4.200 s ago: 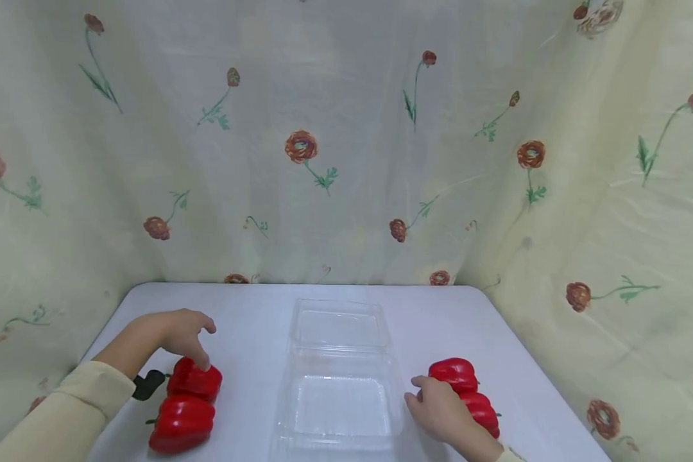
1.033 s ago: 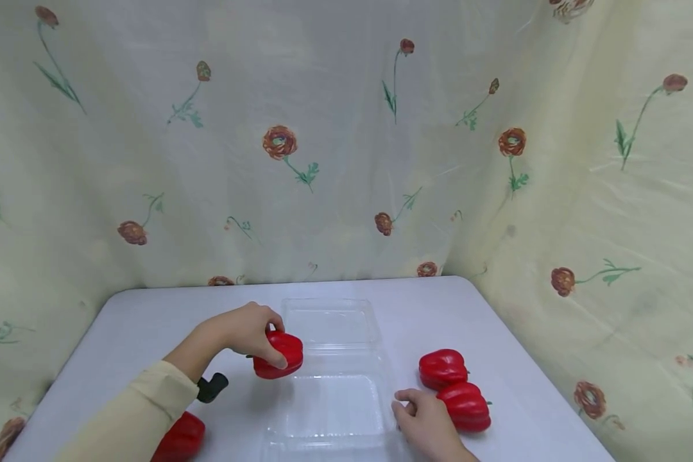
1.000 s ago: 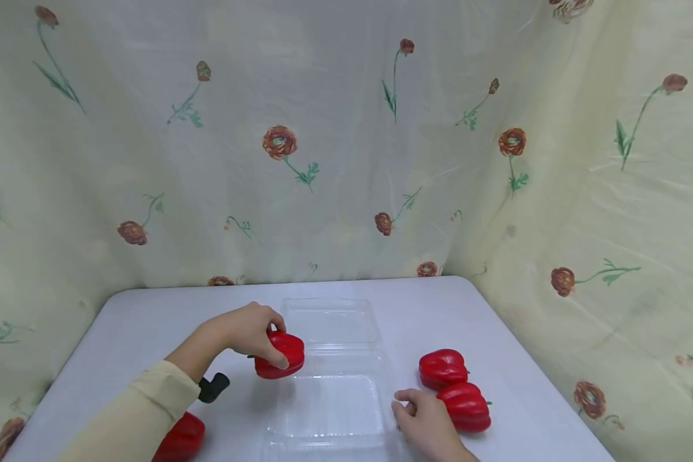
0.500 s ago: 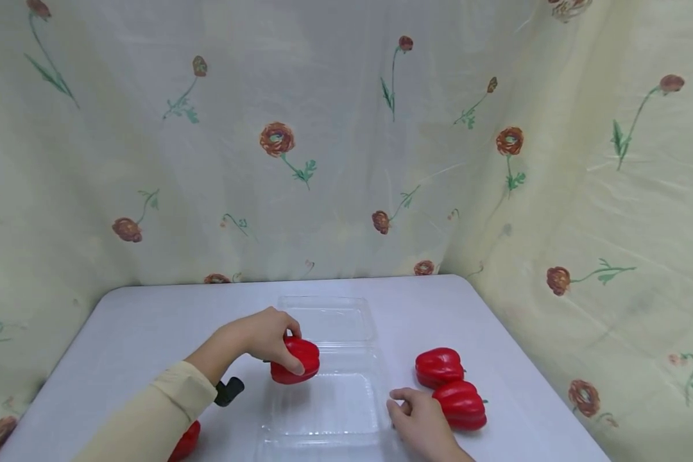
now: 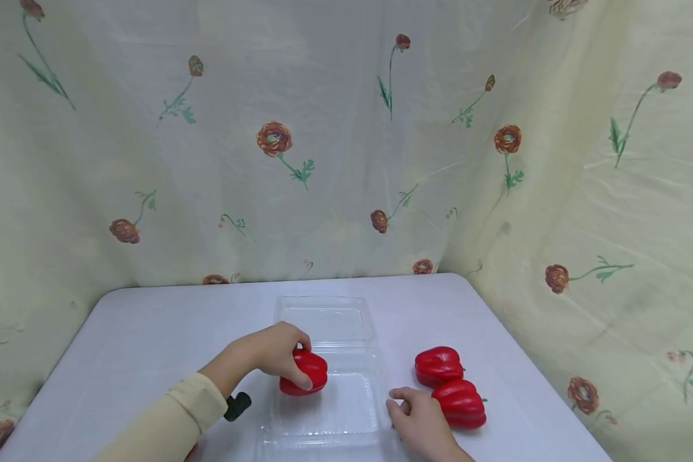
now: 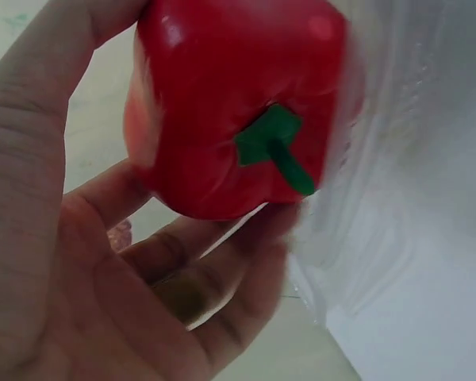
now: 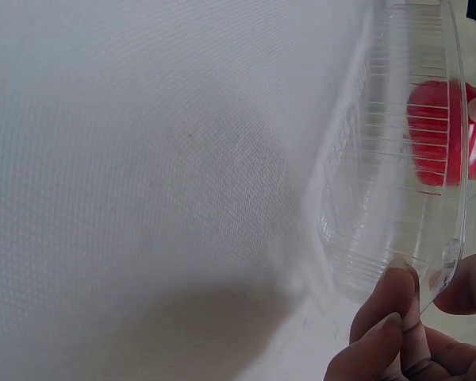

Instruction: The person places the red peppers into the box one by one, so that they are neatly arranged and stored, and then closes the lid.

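Note:
My left hand (image 5: 282, 351) grips a red bell pepper (image 5: 314, 372) with a green stem, thumb on one side and fingers curled on the other. The pepper overlaps the left part of a clear plastic clamshell container (image 5: 346, 407), and in the left wrist view its side is right by the clear wall (image 6: 373, 159). At the container's right side, my right hand (image 5: 421, 423) pinches the rim; in the right wrist view the thumb (image 7: 468, 286) and fingertips (image 7: 393, 294) stand on either side of that edge. The container's hinged lid (image 5: 326, 321) lies back, away from me.
Two more red bell peppers (image 5: 439, 366) (image 5: 461, 404) lie touching on the table (image 5: 162, 333) right of the container. A sliver of another pepper (image 5: 191, 451) shows beside my left sleeve. A flower-patterned curtain (image 5: 335, 160) hangs behind the table.
My left hand picked up a pepper from the left pair, carried it right and lowered it over the container. My right hand stays at the container's right edge.

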### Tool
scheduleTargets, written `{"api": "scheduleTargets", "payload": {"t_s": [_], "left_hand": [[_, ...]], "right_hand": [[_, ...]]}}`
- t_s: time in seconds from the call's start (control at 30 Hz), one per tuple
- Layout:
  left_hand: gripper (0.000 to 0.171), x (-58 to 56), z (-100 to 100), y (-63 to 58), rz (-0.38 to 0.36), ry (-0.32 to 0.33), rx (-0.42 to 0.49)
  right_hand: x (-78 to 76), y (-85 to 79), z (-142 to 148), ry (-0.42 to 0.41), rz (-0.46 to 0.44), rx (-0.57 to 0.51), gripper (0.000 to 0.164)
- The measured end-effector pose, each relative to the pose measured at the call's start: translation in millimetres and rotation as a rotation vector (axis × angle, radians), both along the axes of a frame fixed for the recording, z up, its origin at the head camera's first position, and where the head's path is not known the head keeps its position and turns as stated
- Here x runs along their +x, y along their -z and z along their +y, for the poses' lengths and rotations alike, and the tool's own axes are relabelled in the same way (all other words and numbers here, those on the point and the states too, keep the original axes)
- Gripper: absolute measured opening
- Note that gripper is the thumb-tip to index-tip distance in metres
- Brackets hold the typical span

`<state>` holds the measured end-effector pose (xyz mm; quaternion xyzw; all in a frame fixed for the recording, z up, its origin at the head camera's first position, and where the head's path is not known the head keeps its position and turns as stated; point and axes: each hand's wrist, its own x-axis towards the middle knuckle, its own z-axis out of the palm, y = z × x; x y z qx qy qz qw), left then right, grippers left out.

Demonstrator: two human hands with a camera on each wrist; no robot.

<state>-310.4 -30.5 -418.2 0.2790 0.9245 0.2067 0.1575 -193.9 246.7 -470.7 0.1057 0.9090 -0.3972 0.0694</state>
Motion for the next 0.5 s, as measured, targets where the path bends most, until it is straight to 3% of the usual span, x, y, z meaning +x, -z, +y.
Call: {"api": "scheduleTargets", "payload": {"t_s": [0.17, 0.5], "left_hand": [[0.062, 0.3, 2, 6.6, 0.044, -0.007, -0.031], [0.063, 0.1, 1, 15.6, 0.055, 0.003, -0.025]], "right_hand": [[0.5, 0.8, 0, -0.007, -0.009, -0.004, 0.051], [1.0, 1.4, -1, -0.001, 0.003, 0.000, 0.049]]}}
